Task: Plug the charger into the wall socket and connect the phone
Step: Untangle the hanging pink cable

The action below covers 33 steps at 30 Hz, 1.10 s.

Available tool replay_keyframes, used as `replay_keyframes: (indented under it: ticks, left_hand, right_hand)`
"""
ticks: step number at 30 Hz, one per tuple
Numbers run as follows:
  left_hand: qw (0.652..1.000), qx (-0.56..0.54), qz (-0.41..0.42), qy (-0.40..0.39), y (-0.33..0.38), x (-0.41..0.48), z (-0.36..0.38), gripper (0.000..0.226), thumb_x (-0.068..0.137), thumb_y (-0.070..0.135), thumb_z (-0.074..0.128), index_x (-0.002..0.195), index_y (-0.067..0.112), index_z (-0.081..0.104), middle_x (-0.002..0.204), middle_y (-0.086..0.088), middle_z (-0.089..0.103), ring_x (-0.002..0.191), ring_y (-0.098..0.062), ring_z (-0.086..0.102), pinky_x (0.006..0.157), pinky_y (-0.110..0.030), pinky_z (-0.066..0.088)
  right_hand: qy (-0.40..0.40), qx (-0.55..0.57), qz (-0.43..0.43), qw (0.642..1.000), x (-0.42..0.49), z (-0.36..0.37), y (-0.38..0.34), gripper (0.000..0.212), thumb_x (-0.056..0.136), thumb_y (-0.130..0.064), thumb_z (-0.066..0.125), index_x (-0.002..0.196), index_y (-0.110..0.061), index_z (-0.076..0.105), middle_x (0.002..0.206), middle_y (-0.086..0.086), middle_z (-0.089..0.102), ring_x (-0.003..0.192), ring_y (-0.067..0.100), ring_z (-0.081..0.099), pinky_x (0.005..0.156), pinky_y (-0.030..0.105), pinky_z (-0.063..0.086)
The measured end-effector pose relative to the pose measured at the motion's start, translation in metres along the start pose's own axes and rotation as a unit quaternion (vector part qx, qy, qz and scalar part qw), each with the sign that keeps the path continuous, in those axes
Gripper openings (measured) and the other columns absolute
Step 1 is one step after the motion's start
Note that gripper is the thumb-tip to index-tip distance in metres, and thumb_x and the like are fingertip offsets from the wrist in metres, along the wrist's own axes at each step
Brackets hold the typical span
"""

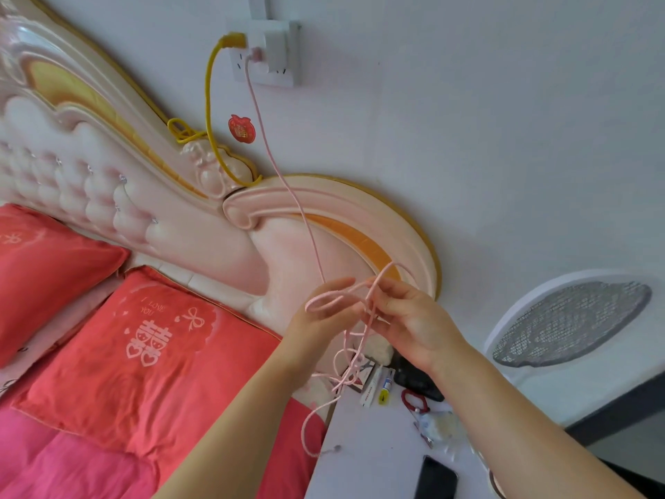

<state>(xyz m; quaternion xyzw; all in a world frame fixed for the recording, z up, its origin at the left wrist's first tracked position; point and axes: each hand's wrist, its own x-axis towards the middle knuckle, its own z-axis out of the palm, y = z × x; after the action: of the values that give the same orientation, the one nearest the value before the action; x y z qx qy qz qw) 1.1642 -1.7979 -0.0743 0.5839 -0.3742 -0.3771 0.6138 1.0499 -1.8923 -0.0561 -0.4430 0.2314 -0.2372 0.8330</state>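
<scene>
a small pink charger plug (256,55) sits in the white wall socket panel (284,72) high on the wall, just beside a yellow cable (207,88) plugged in at its left. from the plug a thin pink braided charging cable (288,181) runs down across the curved rim of the pink and gold carved headboard (324,203) to the hands, which are raised in open air in front of the headboard's lower sweep.

the left hand (316,318) has a loop of the cable around its partly curled fingers. the right hand (410,318) pinches the strands between thumb and fingertips, close beside the left.

below them tangled loops hang down and spill over the left edge of the white bedside table (363,462), next to the red bedding. the cable's free end (336,449) lies on the tabletop near that edge. the flat black phone (435,479) lies nearer the bottom of the view, apart from the cable end, with bare tabletop between them. small clutter crowds the table's far side. a red pillow (144,347) lies to the left.
</scene>
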Motion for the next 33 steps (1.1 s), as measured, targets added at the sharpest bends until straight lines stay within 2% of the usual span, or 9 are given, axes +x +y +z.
replay_keyframes:
  ticks: [5,9,14,18,23,25,28,31,33]
  left_hand:
    - [1.0,-0.015,-0.012,0.004,0.007,0.0,0.006,0.02,0.085,0.01,0.06,0.096,0.023,0.07,0.08,-0.002,0.073,0.071,-0.013,0.067,0.061,-0.022,0.053]
    - [0.998,0.023,-0.051,-0.017,0.009,0.005,0.005,0.027,0.089,0.003,0.05,0.094,0.023,0.066,0.06,0.001,0.067,0.045,-0.006,0.053,0.041,-0.015,0.04]
    - [0.998,-0.04,-0.049,0.02,0.008,0.004,0.006,0.024,0.083,-0.01,0.049,0.092,0.002,0.069,0.078,-0.011,0.068,0.046,-0.011,0.045,0.041,-0.016,0.038]
    - [0.998,-0.012,-0.054,0.036,0.005,0.003,0.009,0.035,0.08,-0.013,0.047,0.08,0.013,0.069,0.089,-0.01,0.07,0.051,-0.012,0.05,0.043,-0.015,0.04]
    - [0.998,-0.005,-0.041,0.039,0.003,0.004,0.009,0.036,0.08,-0.012,0.047,0.08,0.016,0.069,0.069,-0.016,0.066,0.05,-0.015,0.05,0.049,-0.021,0.041]
    - [0.997,-0.004,-0.046,0.065,0.0,0.005,0.007,0.035,0.08,-0.013,0.046,0.082,0.015,0.068,0.055,-0.006,0.062,0.047,-0.014,0.049,0.048,-0.021,0.04]
    - [0.991,0.001,-0.058,0.124,-0.004,0.008,0.006,0.029,0.082,-0.01,0.048,0.09,0.011,0.066,0.065,-0.002,0.066,0.052,-0.014,0.05,0.048,-0.022,0.042]
    - [0.987,0.026,-0.046,0.15,-0.005,0.009,0.01,0.022,0.087,0.002,0.053,0.087,0.019,0.066,0.072,0.0,0.068,0.05,-0.011,0.051,0.047,-0.021,0.045]
    - [0.989,0.02,-0.033,0.143,-0.007,0.009,0.016,0.019,0.087,0.003,0.054,0.085,0.018,0.066,0.072,-0.001,0.068,0.045,-0.009,0.05,0.047,-0.023,0.046]
  right_hand:
    - [0.048,-0.183,-0.08,0.979,0.0,0.002,0.007,0.013,0.083,-0.002,0.06,0.086,-0.006,0.073,0.077,-0.006,0.069,0.073,0.009,0.068,0.074,0.025,0.055]
    - [0.093,-0.328,-0.125,0.932,-0.006,-0.001,0.004,0.012,0.08,-0.019,0.068,0.08,-0.028,0.075,0.078,-0.012,0.073,0.077,-0.002,0.067,0.073,0.014,0.05]
    - [0.134,-0.388,-0.114,0.905,-0.006,-0.004,-0.01,0.007,0.08,-0.012,0.067,0.083,-0.018,0.067,0.081,0.005,0.072,0.075,0.019,0.069,0.078,0.033,0.058]
    - [0.142,-0.539,-0.211,0.803,-0.001,-0.006,-0.026,0.003,0.083,-0.02,0.063,0.085,-0.021,0.061,0.08,-0.011,0.063,0.076,0.004,0.059,0.068,0.009,0.045]
    - [-0.033,-0.646,-0.053,0.761,0.012,0.002,-0.036,0.008,0.092,-0.022,0.05,0.096,-0.022,0.057,0.097,-0.004,0.069,0.094,0.012,0.062,0.085,0.028,0.048]
    - [-0.046,-0.64,-0.023,0.766,0.011,0.002,-0.038,0.017,0.095,-0.024,0.046,0.1,-0.018,0.06,0.09,-0.001,0.071,0.086,0.013,0.065,0.082,0.03,0.05]
    - [-0.095,-0.607,0.077,0.786,0.011,-0.001,-0.041,0.026,0.096,-0.019,0.041,0.109,-0.013,0.062,0.075,-0.002,0.069,0.061,0.01,0.058,0.066,0.022,0.047]
    - [-0.182,-0.547,0.191,0.795,0.013,0.001,-0.034,0.025,0.093,-0.01,0.047,0.115,-0.01,0.059,0.091,0.006,0.073,0.074,0.015,0.066,0.077,0.029,0.053]
    - [-0.192,-0.472,0.206,0.835,0.013,0.003,-0.017,0.024,0.087,0.002,0.049,0.109,0.004,0.057,0.097,0.017,0.07,0.092,0.03,0.067,0.088,0.041,0.051]
